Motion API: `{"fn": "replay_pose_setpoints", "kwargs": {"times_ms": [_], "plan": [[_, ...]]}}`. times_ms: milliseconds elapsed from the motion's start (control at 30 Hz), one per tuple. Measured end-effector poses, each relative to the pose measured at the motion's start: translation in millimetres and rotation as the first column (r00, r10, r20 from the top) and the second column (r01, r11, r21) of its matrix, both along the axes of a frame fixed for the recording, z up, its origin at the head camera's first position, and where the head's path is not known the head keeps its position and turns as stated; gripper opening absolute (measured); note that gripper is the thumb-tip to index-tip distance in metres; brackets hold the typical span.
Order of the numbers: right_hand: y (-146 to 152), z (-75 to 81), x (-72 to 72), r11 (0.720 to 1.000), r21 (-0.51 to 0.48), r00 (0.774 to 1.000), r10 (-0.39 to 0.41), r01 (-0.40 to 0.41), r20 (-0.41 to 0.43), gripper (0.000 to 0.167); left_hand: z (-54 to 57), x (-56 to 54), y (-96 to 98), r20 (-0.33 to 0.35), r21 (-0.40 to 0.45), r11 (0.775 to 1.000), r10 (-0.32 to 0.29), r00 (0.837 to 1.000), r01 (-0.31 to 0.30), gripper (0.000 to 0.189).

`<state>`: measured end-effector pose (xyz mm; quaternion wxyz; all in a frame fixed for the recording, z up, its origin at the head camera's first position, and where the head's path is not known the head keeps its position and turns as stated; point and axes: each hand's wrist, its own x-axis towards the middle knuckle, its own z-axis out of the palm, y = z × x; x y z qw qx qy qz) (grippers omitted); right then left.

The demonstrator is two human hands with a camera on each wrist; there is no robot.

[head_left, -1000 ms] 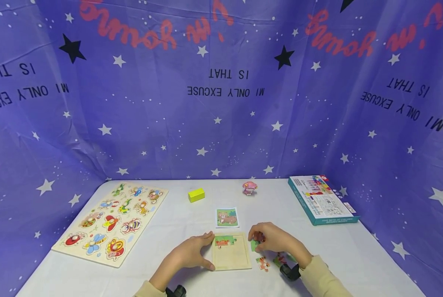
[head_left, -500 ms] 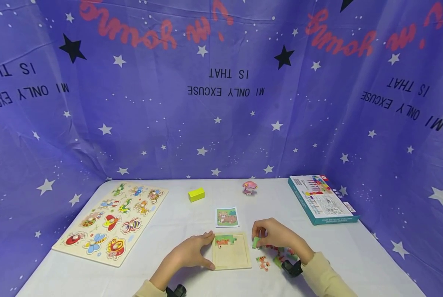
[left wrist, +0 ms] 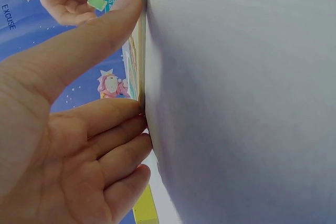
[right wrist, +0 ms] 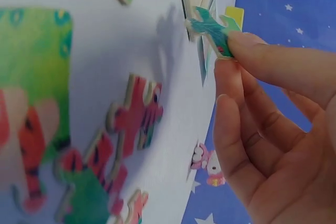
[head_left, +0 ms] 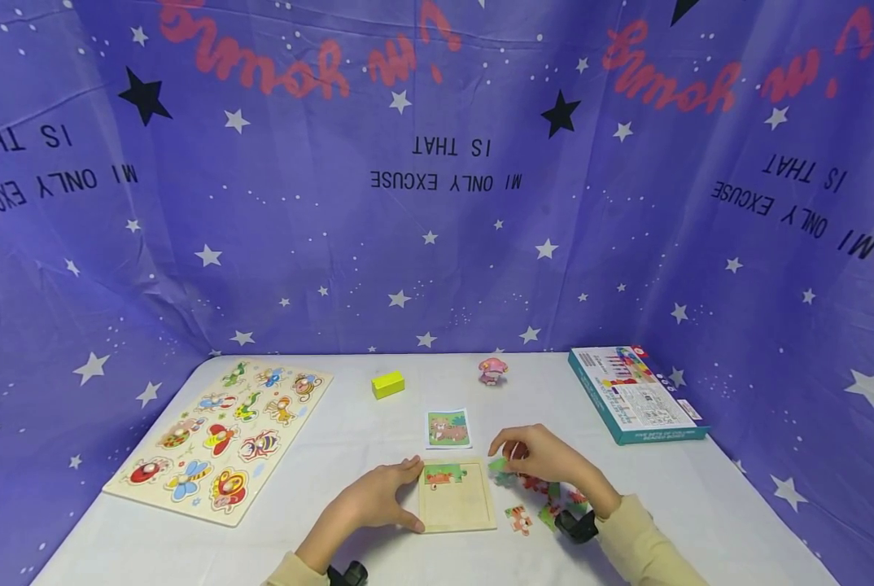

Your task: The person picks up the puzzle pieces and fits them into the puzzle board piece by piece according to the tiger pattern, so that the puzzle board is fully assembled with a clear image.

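Observation:
My left hand [head_left: 381,496] rests its thumb and fingertips against the left edge of a shallow wooden puzzle tray [head_left: 457,511]. In the left wrist view its fingers [left wrist: 118,156] lie fairly straight along that edge. Joined pieces showing green and orange [head_left: 444,474] fill the tray's upper left corner. Just right of the tray, my right hand [head_left: 543,456] pinches a green and teal puzzle piece [right wrist: 212,31] between thumb and fingertips, raised above the table. Below this hand lie loose orange and green pieces [right wrist: 137,111], several partly hidden by the hand and wrist in the head view.
A picture card [head_left: 447,429] lies beyond the tray. Farther back stand a yellow block [head_left: 388,385] and a pink figurine [head_left: 491,372]. An insect peg board [head_left: 220,443] lies at the left, a teal-sided box [head_left: 638,395] at the right. One loose tiger-striped piece [head_left: 519,520] is near the tray's right edge.
My right hand has moved slightly away from me with the green piece, which has turned in the fingers. More loose pieces show beneath it. The left hand and tray stay put.

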<state>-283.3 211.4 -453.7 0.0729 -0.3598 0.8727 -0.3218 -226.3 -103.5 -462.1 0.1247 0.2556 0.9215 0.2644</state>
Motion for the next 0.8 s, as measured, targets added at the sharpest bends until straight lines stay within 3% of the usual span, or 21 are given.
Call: {"fn": "replay_pose_setpoints", "kwargs": {"times_ms": [300, 800], "plan": [[-17, -4.8, 3.9, 0.997, -0.072, 1.000, -0.005, 0.005, 0.005, 0.020, -0.3, -0.5, -0.6, 0.002, 0.003, 1.000, -0.006, 1.000, 0.006, 0.093], [-37, -18.3, -1.3, 0.997, -0.077, 1.000, 0.009, -0.011, -0.019, 0.020, 0.9, -0.8, -0.5, 0.002, 0.000, 1.000, -0.009, 1.000, 0.009, 0.092]]}}
